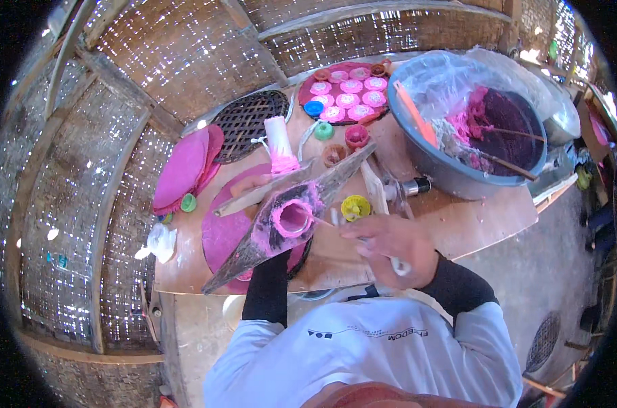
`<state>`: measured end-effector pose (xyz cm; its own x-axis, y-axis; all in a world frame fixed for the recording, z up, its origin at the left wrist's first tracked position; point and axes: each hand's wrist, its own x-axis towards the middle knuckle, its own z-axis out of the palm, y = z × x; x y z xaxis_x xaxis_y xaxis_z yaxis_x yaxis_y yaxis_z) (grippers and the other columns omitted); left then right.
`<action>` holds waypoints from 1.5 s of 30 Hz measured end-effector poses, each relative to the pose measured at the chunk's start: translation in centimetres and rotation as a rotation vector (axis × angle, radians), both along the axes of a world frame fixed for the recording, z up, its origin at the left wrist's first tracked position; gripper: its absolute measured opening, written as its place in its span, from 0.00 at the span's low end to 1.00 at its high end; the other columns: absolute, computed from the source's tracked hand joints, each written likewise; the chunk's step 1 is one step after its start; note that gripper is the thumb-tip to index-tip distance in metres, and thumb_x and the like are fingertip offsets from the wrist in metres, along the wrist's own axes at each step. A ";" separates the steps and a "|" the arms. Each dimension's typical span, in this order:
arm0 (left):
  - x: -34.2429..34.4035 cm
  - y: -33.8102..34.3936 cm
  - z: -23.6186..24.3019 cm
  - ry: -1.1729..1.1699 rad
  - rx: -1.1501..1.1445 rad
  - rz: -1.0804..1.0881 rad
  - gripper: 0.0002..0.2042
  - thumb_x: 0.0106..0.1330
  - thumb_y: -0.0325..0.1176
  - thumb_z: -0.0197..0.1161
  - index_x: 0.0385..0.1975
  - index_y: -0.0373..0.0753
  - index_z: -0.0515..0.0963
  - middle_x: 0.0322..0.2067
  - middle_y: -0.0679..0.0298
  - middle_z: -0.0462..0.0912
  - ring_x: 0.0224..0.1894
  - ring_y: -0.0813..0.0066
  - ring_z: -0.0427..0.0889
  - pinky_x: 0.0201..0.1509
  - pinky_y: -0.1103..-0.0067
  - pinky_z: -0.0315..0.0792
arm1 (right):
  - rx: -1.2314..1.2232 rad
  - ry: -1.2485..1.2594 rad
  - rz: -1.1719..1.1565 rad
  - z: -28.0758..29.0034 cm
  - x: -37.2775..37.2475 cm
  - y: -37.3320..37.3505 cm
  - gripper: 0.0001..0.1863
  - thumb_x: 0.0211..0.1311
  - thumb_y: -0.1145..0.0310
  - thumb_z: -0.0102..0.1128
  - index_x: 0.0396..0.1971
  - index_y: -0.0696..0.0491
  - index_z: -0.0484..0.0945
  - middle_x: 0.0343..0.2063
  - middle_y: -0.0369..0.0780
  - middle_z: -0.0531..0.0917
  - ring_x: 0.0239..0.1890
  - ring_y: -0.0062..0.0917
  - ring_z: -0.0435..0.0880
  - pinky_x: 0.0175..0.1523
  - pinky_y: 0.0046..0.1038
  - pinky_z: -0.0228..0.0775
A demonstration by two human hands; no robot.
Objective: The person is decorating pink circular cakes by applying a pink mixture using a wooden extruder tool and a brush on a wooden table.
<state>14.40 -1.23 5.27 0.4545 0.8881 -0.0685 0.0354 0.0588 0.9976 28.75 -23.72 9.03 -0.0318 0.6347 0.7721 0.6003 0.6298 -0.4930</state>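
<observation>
My left hand [252,183] is mostly hidden behind a long wooden frame [242,264], its fingers wrapped round it. Pink paste rings a metal tube opening [295,219] in the frame's middle. A shorter wooden bar [250,198] lies across its back, near an upright white cylinder [279,143] smeared pink at its base. My right hand [397,248], right of the tube, is closed on a thin stick [322,221] reaching to the paste, with a white handle [399,266] also at its palm. A yellow cup [356,207] sits just above that hand.
A large grey tub [471,190] with pink mixture stands at right. Behind are a pink tray of moulded pieces [349,100], small coloured cups [323,131] and a black mesh tray [233,122]. Pink mats [182,163] and a white bag [160,241] lie at left. Woven walls surround the table.
</observation>
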 end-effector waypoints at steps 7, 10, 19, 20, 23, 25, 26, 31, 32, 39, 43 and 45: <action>1.8 -3.6 -0.3 -0.396 0.730 0.029 0.18 0.49 0.26 0.60 0.39 0.34 0.61 0.33 0.56 0.68 0.37 0.66 0.74 0.43 0.74 0.72 | 0.190 -0.075 -0.111 -0.7 -1.4 2.5 0.13 0.40 0.75 0.55 0.31 0.57 0.69 0.36 0.46 0.76 0.34 0.36 0.77 0.37 0.31 0.71; 2.5 -3.7 -0.1 -0.577 0.691 0.026 0.22 0.45 0.30 0.66 0.37 0.36 0.62 0.34 0.59 0.68 0.35 0.72 0.73 0.41 0.79 0.71 | 0.178 -0.056 -0.131 -0.9 -1.9 2.8 0.14 0.40 0.76 0.55 0.32 0.57 0.68 0.35 0.46 0.76 0.33 0.36 0.78 0.36 0.31 0.71; 2.6 -2.8 -0.9 -0.425 0.816 0.062 0.24 0.43 0.32 0.68 0.38 0.37 0.62 0.35 0.59 0.68 0.38 0.71 0.72 0.45 0.77 0.69 | 0.159 0.158 -0.119 -2.1 -1.9 3.5 0.14 0.45 0.79 0.52 0.34 0.56 0.64 0.33 0.45 0.76 0.33 0.36 0.78 0.35 0.30 0.71; 2.7 -3.0 -0.8 -0.425 0.815 0.059 0.24 0.43 0.32 0.68 0.38 0.37 0.62 0.35 0.59 0.68 0.38 0.71 0.72 0.45 0.77 0.69 | 0.185 0.149 -0.120 -2.3 -1.8 3.6 0.21 0.39 0.80 0.54 0.38 0.57 0.64 0.33 0.45 0.75 0.33 0.38 0.76 0.36 0.32 0.70; 2.8 -3.3 -0.5 -0.435 0.810 0.109 0.24 0.44 0.33 0.67 0.38 0.37 0.62 0.35 0.59 0.68 0.37 0.71 0.72 0.44 0.78 0.69 | 0.115 0.144 -0.123 -1.9 -1.7 3.4 0.19 0.40 0.80 0.53 0.37 0.57 0.65 0.32 0.45 0.74 0.34 0.39 0.76 0.37 0.32 0.69; 2.9 -3.3 -0.6 -0.510 0.757 0.052 0.23 0.45 0.34 0.67 0.37 0.37 0.62 0.35 0.59 0.68 0.37 0.72 0.72 0.44 0.78 0.69 | 0.157 0.166 -0.108 -2.0 -1.6 3.7 0.18 0.41 0.80 0.53 0.37 0.57 0.66 0.33 0.45 0.74 0.35 0.39 0.76 0.37 0.32 0.69; 3.0 -3.3 -0.6 -0.511 0.755 0.047 0.23 0.45 0.34 0.67 0.37 0.37 0.62 0.35 0.59 0.68 0.37 0.72 0.72 0.44 0.78 0.69 | 0.199 0.185 -0.091 -2.1 -1.6 3.8 0.17 0.41 0.80 0.53 0.37 0.57 0.66 0.33 0.45 0.74 0.35 0.39 0.75 0.37 0.32 0.69; 1.7 -0.8 -3.5 -0.500 0.552 0.029 0.24 0.44 0.33 0.67 0.37 0.37 0.61 0.35 0.60 0.68 0.36 0.72 0.72 0.44 0.78 0.69 | 0.161 0.137 -0.096 -1.9 -1.7 3.6 0.18 0.40 0.79 0.53 0.37 0.56 0.66 0.33 0.45 0.74 0.35 0.39 0.75 0.37 0.33 0.69; 1.7 -0.7 -3.7 -0.499 0.550 0.029 0.24 0.44 0.33 0.67 0.37 0.37 0.61 0.35 0.60 0.68 0.36 0.72 0.72 0.44 0.78 0.69 | 0.178 0.101 -0.111 -1.9 -1.6 3.6 0.19 0.39 0.79 0.53 0.37 0.56 0.66 0.33 0.45 0.74 0.35 0.39 0.75 0.37 0.33 0.69; 2.6 -2.9 -1.5 -0.400 0.776 0.053 0.24 0.43 0.31 0.67 0.38 0.36 0.61 0.35 0.61 0.66 0.37 0.73 0.71 0.45 0.79 0.67 | 0.102 0.177 -0.093 -2.4 -1.7 3.8 0.20 0.38 0.80 0.53 0.37 0.56 0.66 0.35 0.45 0.75 0.36 0.38 0.76 0.38 0.31 0.70; 2.4 -2.2 -2.1 -0.392 0.770 0.081 0.24 0.42 0.32 0.67 0.38 0.37 0.61 0.33 0.62 0.66 0.35 0.74 0.71 0.43 0.80 0.68 | 0.156 0.128 -0.105 -2.0 -1.4 3.9 0.19 0.38 0.81 0.52 0.36 0.56 0.66 0.33 0.45 0.74 0.35 0.38 0.76 0.38 0.32 0.69; 2.7 -2.3 -2.0 -0.413 0.761 0.115 0.25 0.42 0.32 0.67 0.38 0.37 0.61 0.33 0.62 0.66 0.35 0.74 0.71 0.43 0.80 0.68 | 0.130 0.100 -0.095 -2.0 -1.6 3.9 0.19 0.38 0.82 0.52 0.36 0.56 0.66 0.33 0.45 0.74 0.35 0.39 0.76 0.38 0.32 0.69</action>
